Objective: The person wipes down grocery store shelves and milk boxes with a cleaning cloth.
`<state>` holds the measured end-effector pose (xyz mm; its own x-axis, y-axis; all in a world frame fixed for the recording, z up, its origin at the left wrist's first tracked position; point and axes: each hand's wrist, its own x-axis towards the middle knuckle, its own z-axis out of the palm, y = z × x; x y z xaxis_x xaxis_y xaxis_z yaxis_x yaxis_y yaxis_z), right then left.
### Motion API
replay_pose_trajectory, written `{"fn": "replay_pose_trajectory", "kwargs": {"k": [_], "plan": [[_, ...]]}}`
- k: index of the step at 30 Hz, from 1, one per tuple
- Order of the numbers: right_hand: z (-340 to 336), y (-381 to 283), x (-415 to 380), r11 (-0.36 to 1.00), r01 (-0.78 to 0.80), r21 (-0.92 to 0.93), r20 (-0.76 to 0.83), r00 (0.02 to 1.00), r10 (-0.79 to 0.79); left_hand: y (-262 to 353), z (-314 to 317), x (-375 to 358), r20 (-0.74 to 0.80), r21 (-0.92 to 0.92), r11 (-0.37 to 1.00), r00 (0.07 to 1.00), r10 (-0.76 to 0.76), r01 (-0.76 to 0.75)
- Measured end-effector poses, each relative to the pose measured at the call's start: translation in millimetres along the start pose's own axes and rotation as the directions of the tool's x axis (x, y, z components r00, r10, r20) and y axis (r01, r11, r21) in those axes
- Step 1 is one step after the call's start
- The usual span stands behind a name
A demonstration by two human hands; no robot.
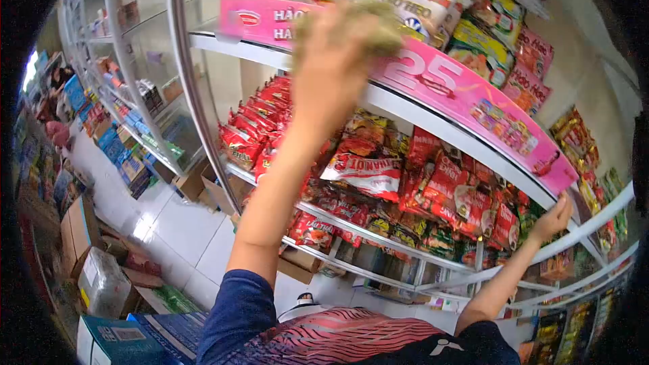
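My left hand (331, 54) is raised in front of the pink shelf banner (433, 71), blurred by motion, its fingers closed on a greenish cloth (378, 27) that lies against the banner's upper part. At the right, my right hand (553, 220) is beside the lower right end of the banner, at the white shelf edge; its fingers look pressed together there, and what they grip is too small to tell. Noodle packets (405, 3) stand behind the banner, and red packets (365, 169) fill the shelf below.
Lower racks (385, 247) hold more packets. A metal upright (181, 61) and glass-sided shelves (145, 88) stand at the left. Cardboard boxes (81, 230) and a wrapped package (105, 280) are at the lower left, beside the tiled floor (169, 230). A blue box (125, 341) is near my body.
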<state>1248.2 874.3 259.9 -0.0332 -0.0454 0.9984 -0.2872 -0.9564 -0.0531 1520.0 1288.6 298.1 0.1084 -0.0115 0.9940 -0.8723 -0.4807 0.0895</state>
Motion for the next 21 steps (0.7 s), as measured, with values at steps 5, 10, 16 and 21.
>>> {"fn": "replay_pose_trajectory", "kwargs": {"k": [5,10,16,21], "plan": [[8,3,-2,0.999,-0.041,-0.013,-0.03,0.999,0.04,-128,-48,-6,-0.233,-0.029,0.867,0.84,-0.49,0.498],[16,-13,3,0.988,-0.157,0.009,-0.083,0.984,0.157,-42,-3,0,-0.249,0.096,0.924,0.908,-0.337,0.369],[7,-90,15,0.758,-0.175,0.628,-0.112,0.944,0.311,135,48,4,0.316,-0.339,0.94,0.946,0.074,0.04],[25,-161,15,0.905,0.084,0.417,-0.004,0.996,-0.09,195,69,5,0.476,-0.73,0.656,0.83,0.289,0.191]]}}
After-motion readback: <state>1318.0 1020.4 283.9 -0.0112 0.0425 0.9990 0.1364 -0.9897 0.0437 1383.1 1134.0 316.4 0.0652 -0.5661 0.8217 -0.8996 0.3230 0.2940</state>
